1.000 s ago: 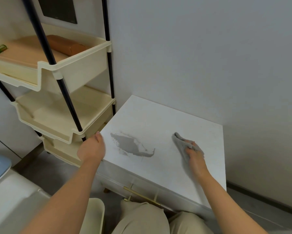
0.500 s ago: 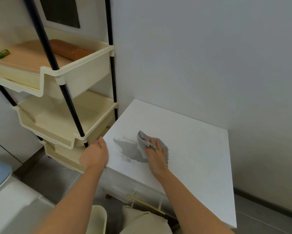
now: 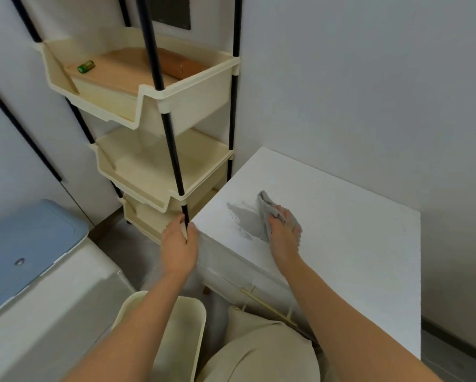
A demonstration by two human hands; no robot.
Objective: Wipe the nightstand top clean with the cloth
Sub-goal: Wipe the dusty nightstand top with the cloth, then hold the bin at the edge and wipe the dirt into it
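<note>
The white nightstand top [image 3: 341, 244] carries a grey smear [image 3: 241, 219] near its front left corner. A crumpled grey cloth [image 3: 265, 206] lies at the smear's right edge. My right hand [image 3: 283, 235] presses down on the cloth, fingers spread over it. My left hand [image 3: 179, 244] is at the nightstand's front left corner, thumb and fingers on either side of the rack's black pole [image 3: 173, 150].
A cream tiered rack [image 3: 159, 177] stands close against the nightstand's left side; its top tray holds a brown roll [image 3: 184, 64] and a small green item [image 3: 85, 66]. A cream bin [image 3: 181, 332] sits below my left arm. A blue-lidded white box [image 3: 30, 244] is at left. The grey wall [image 3: 369, 92] backs the nightstand.
My right hand slid the cloth leftward from the nightstand's right half onto the smear's right edge. My left hand stayed at the front left corner. The view shifted right and down.
</note>
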